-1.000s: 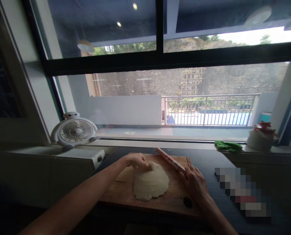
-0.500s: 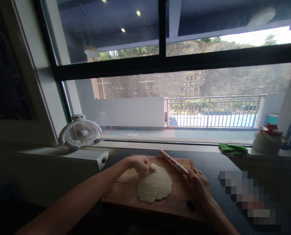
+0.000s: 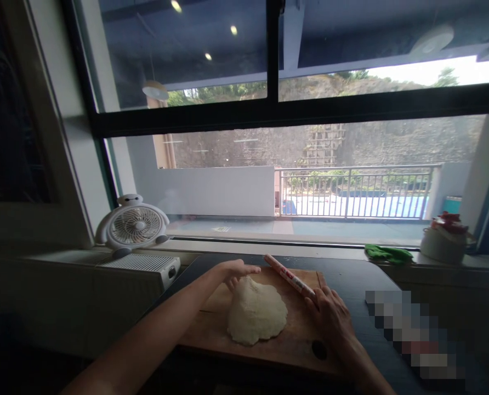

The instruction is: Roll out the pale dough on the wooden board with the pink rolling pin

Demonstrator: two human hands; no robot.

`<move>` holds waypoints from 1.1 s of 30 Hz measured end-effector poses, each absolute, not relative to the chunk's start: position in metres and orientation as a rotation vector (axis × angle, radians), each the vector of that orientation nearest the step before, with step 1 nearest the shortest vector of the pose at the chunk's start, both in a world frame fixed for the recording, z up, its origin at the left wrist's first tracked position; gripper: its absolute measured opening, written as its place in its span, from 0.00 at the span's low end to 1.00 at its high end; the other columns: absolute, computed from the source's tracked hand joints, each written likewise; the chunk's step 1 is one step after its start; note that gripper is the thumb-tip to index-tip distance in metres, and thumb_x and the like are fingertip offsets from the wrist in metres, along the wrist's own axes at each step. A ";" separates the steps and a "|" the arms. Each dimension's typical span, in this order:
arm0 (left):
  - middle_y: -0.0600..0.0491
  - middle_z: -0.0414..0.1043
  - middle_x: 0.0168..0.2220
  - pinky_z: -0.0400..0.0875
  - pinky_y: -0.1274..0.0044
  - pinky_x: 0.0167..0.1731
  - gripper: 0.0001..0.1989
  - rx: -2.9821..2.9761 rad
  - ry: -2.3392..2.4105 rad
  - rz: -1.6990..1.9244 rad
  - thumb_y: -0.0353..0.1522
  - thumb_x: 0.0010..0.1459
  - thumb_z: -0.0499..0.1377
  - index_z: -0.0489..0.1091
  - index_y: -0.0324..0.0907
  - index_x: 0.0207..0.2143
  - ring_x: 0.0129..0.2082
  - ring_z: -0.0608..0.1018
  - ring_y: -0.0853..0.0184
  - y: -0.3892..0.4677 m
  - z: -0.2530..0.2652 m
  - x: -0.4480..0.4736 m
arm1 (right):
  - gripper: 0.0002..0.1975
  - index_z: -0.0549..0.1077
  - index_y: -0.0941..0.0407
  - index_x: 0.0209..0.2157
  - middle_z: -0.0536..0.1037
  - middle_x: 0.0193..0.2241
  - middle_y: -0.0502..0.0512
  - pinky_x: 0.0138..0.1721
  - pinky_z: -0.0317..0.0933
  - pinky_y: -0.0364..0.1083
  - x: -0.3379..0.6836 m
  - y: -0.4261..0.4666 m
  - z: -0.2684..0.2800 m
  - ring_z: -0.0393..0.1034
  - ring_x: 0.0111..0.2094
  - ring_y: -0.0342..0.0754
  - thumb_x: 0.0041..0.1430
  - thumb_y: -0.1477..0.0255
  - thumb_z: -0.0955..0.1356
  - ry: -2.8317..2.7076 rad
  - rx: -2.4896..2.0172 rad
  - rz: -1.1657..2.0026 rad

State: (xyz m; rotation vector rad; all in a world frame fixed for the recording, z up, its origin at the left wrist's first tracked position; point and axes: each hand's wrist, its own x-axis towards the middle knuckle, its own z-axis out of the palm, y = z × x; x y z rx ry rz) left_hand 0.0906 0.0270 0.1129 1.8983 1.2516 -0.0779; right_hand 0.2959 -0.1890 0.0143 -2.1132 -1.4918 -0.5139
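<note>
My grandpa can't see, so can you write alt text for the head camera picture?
A person's left hand is at the far edge of a dough sheet on a wooden board, while the right hand grips the near end of a rolling pin. A white fan stands at left by a wide window.

We are extending both forearms (image 3: 158,336) forward, holding our left hand (image 3: 237,270) loosely spread and our right hand (image 3: 332,308) curled.

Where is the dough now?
In the head view, the dough is on the wooden board below centre, left of the rolling pin, by the left hand.
</note>
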 end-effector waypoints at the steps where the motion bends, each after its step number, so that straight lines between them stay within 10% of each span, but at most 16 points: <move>1: 0.51 0.68 0.26 0.71 0.69 0.26 0.37 1.914 1.269 -0.088 0.58 0.38 0.60 0.63 0.35 0.40 0.27 0.74 0.59 0.028 0.109 0.093 | 0.10 0.69 0.54 0.33 0.71 0.40 0.57 0.41 0.55 0.46 0.296 -0.189 0.015 0.65 0.39 0.49 0.62 0.66 0.60 -1.486 -2.111 -0.524; 10: 0.54 0.72 0.22 0.67 0.79 0.22 0.13 2.165 1.010 -0.212 0.38 0.36 0.67 0.72 0.40 0.25 0.24 0.74 0.64 0.010 0.102 0.106 | 0.09 0.69 0.53 0.34 0.72 0.36 0.55 0.41 0.55 0.46 0.296 -0.189 0.017 0.65 0.39 0.49 0.62 0.66 0.60 -1.483 -2.125 -0.491; 21: 0.51 0.75 0.27 0.67 0.79 0.23 0.20 1.901 0.628 0.371 0.40 0.40 0.67 0.74 0.35 0.33 0.25 0.74 0.68 -0.022 0.195 0.100 | 0.12 0.70 0.54 0.36 0.72 0.38 0.57 0.42 0.55 0.46 0.295 -0.192 0.019 0.65 0.41 0.49 0.62 0.65 0.58 -1.514 -2.130 -0.480; 29: 0.53 0.74 0.29 0.66 0.81 0.23 0.11 1.828 1.067 0.520 0.37 0.46 0.59 0.71 0.39 0.31 0.29 0.74 0.67 -0.011 0.063 0.057 | 0.11 0.69 0.54 0.35 0.66 0.52 0.59 0.41 0.56 0.47 0.295 -0.191 0.018 0.65 0.41 0.49 0.62 0.66 0.58 -1.503 -2.117 -0.494; 33: 0.53 0.73 0.29 0.66 0.80 0.23 0.13 1.900 1.093 0.469 0.38 0.46 0.58 0.71 0.40 0.33 0.29 0.74 0.66 -0.004 0.051 0.036 | 0.11 0.69 0.53 0.35 0.71 0.42 0.57 0.41 0.56 0.47 0.296 -0.190 0.016 0.65 0.39 0.50 0.62 0.65 0.58 -1.510 -2.119 -0.487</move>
